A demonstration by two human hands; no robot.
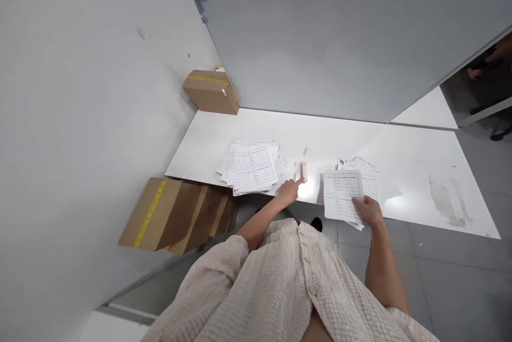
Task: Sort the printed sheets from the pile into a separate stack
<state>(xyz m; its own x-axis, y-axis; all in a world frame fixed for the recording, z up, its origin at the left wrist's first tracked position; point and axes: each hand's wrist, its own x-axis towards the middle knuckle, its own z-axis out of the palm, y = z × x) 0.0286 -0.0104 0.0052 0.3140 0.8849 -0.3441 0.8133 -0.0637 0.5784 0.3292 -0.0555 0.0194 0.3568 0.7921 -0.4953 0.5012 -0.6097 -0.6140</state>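
My left hand [289,192] is at the table's front edge, its index finger stretched out to the lower end of a small beige block-like item [304,171]. What that item is, I cannot make out. My right hand [368,211] grips a printed sheet of paper [343,192] by its right side, thumb on top. How many sheets are in that grip is unclear. Beneath it lie more printed papers [368,184], partly covered. Left of my left hand sits an untidy stack of printed sheets [254,167], with tables on the top one.
The white table [408,171] has a worn patch at its right. A whiteboard-like panel [320,54] stands along the back. One cardboard box [212,94] is in the back left corner; several cardboard boxes [160,214] are at the left below table height. A person's hand [475,73] shows far right.
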